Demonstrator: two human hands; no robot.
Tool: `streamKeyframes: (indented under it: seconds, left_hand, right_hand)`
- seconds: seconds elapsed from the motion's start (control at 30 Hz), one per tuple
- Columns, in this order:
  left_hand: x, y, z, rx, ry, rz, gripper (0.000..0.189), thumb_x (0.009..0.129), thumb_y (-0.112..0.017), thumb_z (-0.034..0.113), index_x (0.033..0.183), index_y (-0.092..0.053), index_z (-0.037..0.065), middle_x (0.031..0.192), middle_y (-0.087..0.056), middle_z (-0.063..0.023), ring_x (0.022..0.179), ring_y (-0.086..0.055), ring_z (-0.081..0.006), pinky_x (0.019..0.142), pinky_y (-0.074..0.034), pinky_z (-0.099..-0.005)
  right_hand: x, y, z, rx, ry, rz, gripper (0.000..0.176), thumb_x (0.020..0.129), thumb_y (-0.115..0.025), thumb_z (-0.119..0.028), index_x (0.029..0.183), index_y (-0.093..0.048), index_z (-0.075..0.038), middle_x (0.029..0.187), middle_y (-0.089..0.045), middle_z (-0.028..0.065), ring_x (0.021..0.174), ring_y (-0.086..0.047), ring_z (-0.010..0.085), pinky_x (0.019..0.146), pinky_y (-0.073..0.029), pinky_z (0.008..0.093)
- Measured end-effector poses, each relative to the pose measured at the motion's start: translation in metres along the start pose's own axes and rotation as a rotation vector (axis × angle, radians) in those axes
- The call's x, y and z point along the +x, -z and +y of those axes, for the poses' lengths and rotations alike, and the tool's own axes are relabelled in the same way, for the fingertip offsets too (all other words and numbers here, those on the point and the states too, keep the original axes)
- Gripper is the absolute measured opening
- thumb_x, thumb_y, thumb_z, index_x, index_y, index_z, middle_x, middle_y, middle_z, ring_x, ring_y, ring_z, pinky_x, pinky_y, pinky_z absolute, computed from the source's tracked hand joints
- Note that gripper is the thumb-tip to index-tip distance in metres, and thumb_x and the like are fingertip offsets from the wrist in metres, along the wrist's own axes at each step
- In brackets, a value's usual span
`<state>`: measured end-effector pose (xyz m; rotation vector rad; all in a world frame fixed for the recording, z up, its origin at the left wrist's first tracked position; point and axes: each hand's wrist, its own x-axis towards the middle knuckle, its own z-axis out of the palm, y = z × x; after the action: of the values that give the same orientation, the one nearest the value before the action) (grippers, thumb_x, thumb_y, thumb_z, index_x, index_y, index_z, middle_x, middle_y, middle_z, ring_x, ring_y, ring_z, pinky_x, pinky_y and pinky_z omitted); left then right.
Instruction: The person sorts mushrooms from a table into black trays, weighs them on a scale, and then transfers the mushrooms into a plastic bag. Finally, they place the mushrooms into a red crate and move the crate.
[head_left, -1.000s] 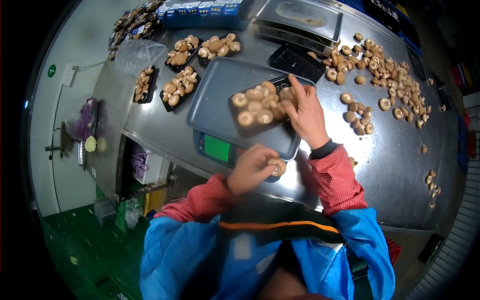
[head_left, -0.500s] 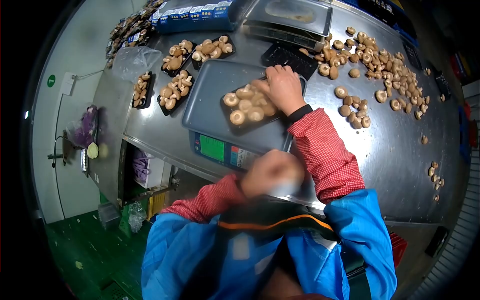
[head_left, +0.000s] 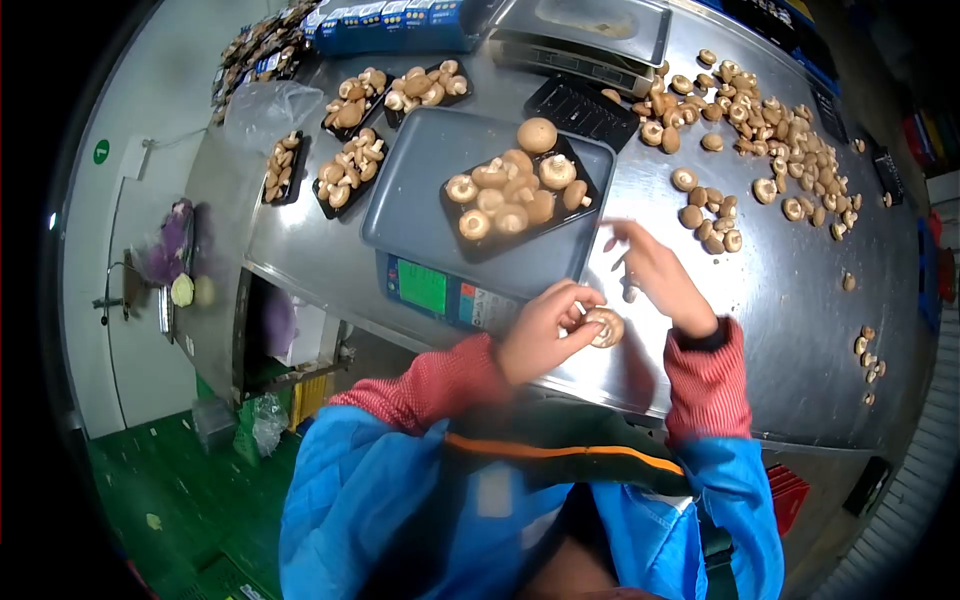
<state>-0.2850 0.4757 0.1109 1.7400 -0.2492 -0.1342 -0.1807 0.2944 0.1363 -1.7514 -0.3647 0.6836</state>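
My left hand (head_left: 548, 335) pinches a brown-capped mushroom (head_left: 605, 327) at its edge, in front of the scale. Close to it on the right, my right hand (head_left: 655, 275) has its fingers apart and curved above the steel table. A small piece like a stem (head_left: 630, 292) shows under those fingers. On the grey pan (head_left: 405, 190) of the digital scale, a black tray (head_left: 590, 205) stands heaped with mushrooms (head_left: 510, 190). One large mushroom (head_left: 537, 135) rests at the tray's far edge. The scale's display (head_left: 422, 288) glows green.
Several filled mushroom trays (head_left: 348, 172) stand left of the scale, beside a clear plastic bag (head_left: 270, 115). Behind are a blue box (head_left: 390, 35), an empty black tray (head_left: 582, 110) and a second scale (head_left: 580, 45). Loose mushrooms (head_left: 785, 140) spread over the steel table (head_left: 780, 320) at right.
My right hand has left the tray and come back toward me, beside my left hand. More mushrooms now show in the tray. My left hand, blurred before, now shows a mushroom.
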Motion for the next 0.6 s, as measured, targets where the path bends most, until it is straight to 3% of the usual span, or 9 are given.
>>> streamKeyframes:
  seconds: [0.07, 0.13, 0.2, 0.33, 0.4, 0.47, 0.5, 0.57, 0.6]
  left_hand:
    - [0.002, -0.02, -0.015, -0.25, 0.032, 0.083, 0.026, 0.086, -0.068, 0.007, 0.111, -0.06, 0.004, 0.099, -0.061, -0.0048, 0.089, -0.062, -0.0119, 0.076, -0.05, -0.0255]
    - [0.006, -0.026, -0.01, -0.332, 0.215, -0.101, 0.027, 0.089, -0.067, 0.01, 0.113, -0.058, 0.004, 0.101, -0.064, -0.008, 0.086, -0.066, -0.0149, 0.074, -0.053, -0.028]
    - [0.006, -0.036, -0.007, -0.012, 0.113, -0.216, 0.026, 0.089, -0.068, 0.015, 0.112, -0.059, 0.004, 0.1, -0.064, -0.0098, 0.085, -0.066, -0.017, 0.072, -0.053, -0.0297]
    - [0.007, -0.038, -0.004, 0.028, -0.074, -0.276, 0.022, 0.089, -0.068, 0.017, 0.105, -0.061, 0.004, 0.095, -0.063, -0.0095, 0.082, -0.064, -0.0188, 0.07, -0.053, -0.0313]
    - [0.013, -0.029, -0.006, 0.112, -0.19, -0.221, 0.018, 0.089, -0.067, 0.016, 0.102, -0.063, 0.004, 0.094, -0.063, -0.0091, 0.081, -0.063, -0.0196, 0.07, -0.052, -0.0315]
    - [0.027, -0.005, 0.005, 0.237, -0.237, -0.117, 0.012, 0.085, -0.067, 0.008, 0.095, -0.064, 0.004, 0.092, -0.062, -0.0085, 0.082, -0.061, -0.0235, 0.073, -0.05, -0.0341]
    - [0.041, 0.008, 0.005, 0.247, -0.453, 0.036, 0.012, 0.082, -0.066, 0.004, 0.094, -0.064, 0.004, 0.092, -0.062, -0.0084, 0.081, -0.061, -0.0228, 0.074, -0.05, -0.0333]
    - [0.073, 0.046, 0.002, 0.488, -0.528, 0.18, 0.018, 0.079, -0.068, 0.001, 0.097, -0.064, 0.004, 0.094, -0.063, -0.0084, 0.083, -0.061, -0.0222, 0.074, -0.05, -0.0326]
    - [0.091, 0.063, 0.009, 0.548, -0.474, 0.263, 0.022, 0.081, -0.07, 0.009, 0.103, -0.065, 0.005, 0.097, -0.062, -0.0092, 0.088, -0.06, -0.0234, 0.077, -0.049, -0.0326]
  right_hand:
    - [-0.048, -0.011, 0.022, -0.136, 0.131, -0.068, 0.045, 0.086, -0.063, -0.01, 0.129, -0.053, -0.004, 0.098, -0.061, 0.0082, 0.092, -0.059, 0.0163, 0.083, -0.048, 0.0321]
    - [-0.092, -0.02, 0.049, 0.168, -0.101, 0.02, 0.045, 0.079, -0.069, -0.007, 0.122, -0.056, -0.002, 0.097, -0.062, 0.0058, 0.086, -0.06, 0.0142, 0.077, -0.049, 0.029]
    - [-0.137, -0.009, 0.079, 0.309, -0.311, 0.23, 0.038, 0.08, -0.068, -0.008, 0.116, -0.057, -0.002, 0.095, -0.061, 0.0032, 0.082, -0.058, 0.0106, 0.07, -0.048, 0.0256]
    - [-0.257, 0.021, 0.123, 0.269, -0.458, 0.384, 0.025, 0.085, -0.061, -0.009, 0.109, -0.059, -0.003, 0.092, -0.059, 0.0004, 0.076, -0.054, 0.0087, 0.063, -0.045, 0.0231]
    - [-0.324, 0.033, 0.154, 0.122, -0.593, 0.378, 0.021, 0.085, -0.061, -0.011, 0.104, -0.062, -0.001, 0.086, -0.065, 0.0064, 0.074, -0.061, 0.0141, 0.062, -0.047, 0.0293]
    - [-0.405, 0.039, 0.22, -0.536, -0.926, 0.193, 0.02, 0.08, -0.065, -0.013, 0.099, -0.066, -0.006, 0.074, -0.063, 0.0085, 0.067, -0.062, 0.0176, 0.058, -0.049, 0.0331]
    - [-0.411, 0.03, 0.215, -1.021, -1.265, 0.014, 0.026, 0.076, -0.071, -0.022, 0.098, -0.069, -0.008, 0.077, -0.068, 0.0164, 0.075, -0.068, 0.0302, 0.065, -0.054, 0.0449]
    - [-0.384, 0.022, 0.177, -0.942, -1.137, 0.227, 0.036, 0.074, -0.074, -0.033, 0.097, -0.07, -0.006, 0.086, -0.069, 0.0191, 0.082, -0.066, 0.0393, 0.072, -0.053, 0.0487]
    - [-0.373, 0.025, 0.183, -0.95, -0.736, 0.292, 0.034, 0.089, -0.06, -0.04, 0.094, -0.07, -0.008, 0.079, -0.067, 0.022, 0.076, -0.064, 0.0431, 0.067, -0.051, 0.0495]
